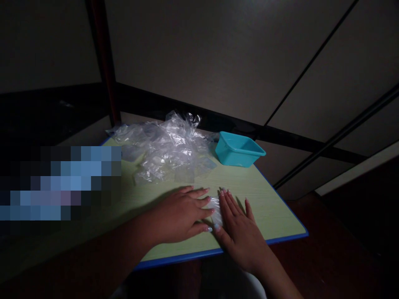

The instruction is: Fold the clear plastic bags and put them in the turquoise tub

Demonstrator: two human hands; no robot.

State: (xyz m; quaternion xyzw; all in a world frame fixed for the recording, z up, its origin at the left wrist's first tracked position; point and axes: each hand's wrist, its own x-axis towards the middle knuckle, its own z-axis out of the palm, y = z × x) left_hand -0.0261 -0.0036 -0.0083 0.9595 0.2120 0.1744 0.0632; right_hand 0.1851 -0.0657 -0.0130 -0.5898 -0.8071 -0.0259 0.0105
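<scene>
Pale green table (268,209), blue-edged, in dim light; heap of crumpled clear plastic (174,149) across far side; left hand (182,214) palm down, fingers straight and spread; right hand (241,232) flat too, thumb apart from fingers; turquoise tub (233,155) just right of heap; smallest, clear plastic piece (216,211) on table between hands, fingers of both touching it, perhaps folded, light poor

Probably home — blue-edged table (274,211); panelling (199,54)

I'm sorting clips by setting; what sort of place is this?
Probably a dim room, perhaps in a home: a pale green, blue-edged table stands beside large grey flat panels, holding crumpled clear plastic film and a turquoise rectangular plastic tub.
</scene>
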